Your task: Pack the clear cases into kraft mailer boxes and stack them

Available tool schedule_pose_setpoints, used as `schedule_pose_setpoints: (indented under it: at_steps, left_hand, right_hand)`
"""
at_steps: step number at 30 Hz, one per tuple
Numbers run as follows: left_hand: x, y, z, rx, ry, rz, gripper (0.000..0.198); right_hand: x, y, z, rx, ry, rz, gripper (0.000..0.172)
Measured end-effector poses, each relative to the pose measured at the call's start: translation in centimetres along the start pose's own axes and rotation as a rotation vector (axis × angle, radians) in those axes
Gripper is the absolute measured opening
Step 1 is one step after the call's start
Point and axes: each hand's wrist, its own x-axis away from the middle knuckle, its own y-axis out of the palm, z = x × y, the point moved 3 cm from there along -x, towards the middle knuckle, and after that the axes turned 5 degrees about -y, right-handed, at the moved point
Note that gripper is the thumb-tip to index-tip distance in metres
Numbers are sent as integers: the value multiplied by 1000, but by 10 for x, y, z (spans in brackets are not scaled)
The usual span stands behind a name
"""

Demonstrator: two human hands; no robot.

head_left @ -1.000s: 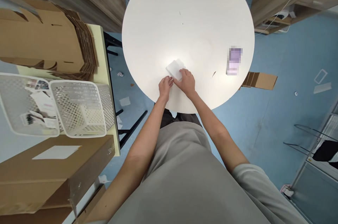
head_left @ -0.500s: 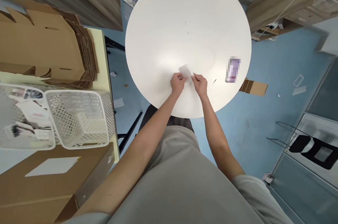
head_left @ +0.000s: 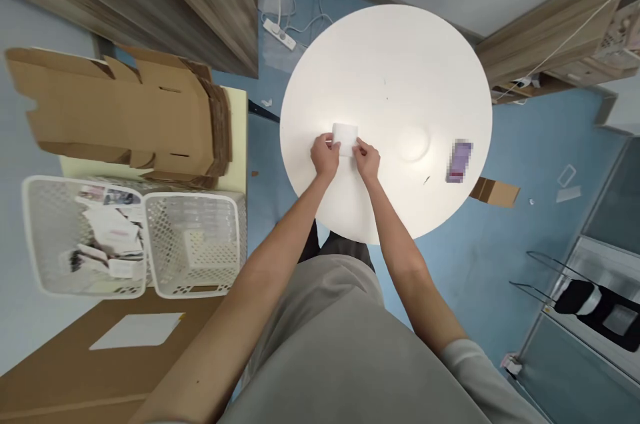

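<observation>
Between my hands is a small white rectangular piece [head_left: 345,138], like a flat box or folded card; its exact kind I cannot tell. It lies over the front half of the round white table [head_left: 380,44]. My left hand [head_left: 325,156] is closed at its left edge, thumb on the near corner and fingers curled beside it. At the lower right edge, my right hand [head_left: 367,159] pinches it between thumb and fingers. The fingertips are partly hidden. To the right on the table lies a blurred purple packet-like item [head_left: 459,161].
At left, a side table [head_left: 239,144] bears stacked flat cardboard boxes [head_left: 135,114], a white basket with papers [head_left: 37,237] and another white basket [head_left: 239,231]. A large carton [head_left: 65,371] stands below them. A power strip [head_left: 280,34] lies on the floor behind.
My view has shifted left and up. The white piece has turned from a tilted angle to nearly square with me, and both hands have moved with it.
</observation>
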Motion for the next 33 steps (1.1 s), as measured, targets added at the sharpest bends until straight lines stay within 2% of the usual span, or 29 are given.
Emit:
schedule_pose_setpoints:
  at_steps: [3, 6, 12, 16, 19, 20, 22, 25, 26, 28, 30, 33]
  left_hand:
    - [-46, -50, -5, -15, 18, 87, 27]
    - [-70, -74, -7, 7, 23, 60, 27]
    - [-70, -75, -1, -7, 45, 63, 24]
    - [-68, -78, 9, -108, 62, -29, 24]
    - [-63, -93, 16, -173, 100, -105, 35]
    - [-61, -104, 18, -166, 126, -110, 42]
    - [-59, -138, 20, -129, 198, -65, 56]
    - [-59, -210, 15, -165, 277, 73, 75]
    - [-60, -235, 11, -226, 248, 111, 82]
    - [-62, -277, -2, -364, 78, 147, 87]
    - [-62, -304, -13, -493, -82, 144, 77]
    - [-60, -316, -22, -615, -129, 142, 55]
  right_hand:
    - [-31, 50, -41, 46, -93, -92, 53]
    - [-45, 72, -65, 72, -112, -119, 53]
    - [-35, 67, -76, 159, -113, -94, 50]
    - [-35, 63, -80, 241, -124, -98, 46]
    - [-32, 58, -86, 264, -141, -58, 45]
    - [-28, 56, -90, 263, -165, -29, 46]
    - [-18, 57, -102, 246, -249, 16, 48]
    - [5, 73, -130, 211, -427, -31, 53]
    - [14, 81, -141, 205, -484, -74, 53]
    - [32, 101, -165, 214, -576, -179, 55]
    - [48, 121, -185, 245, -625, -288, 56]
    - [68, 143, -207, 295, -658, -415, 60]
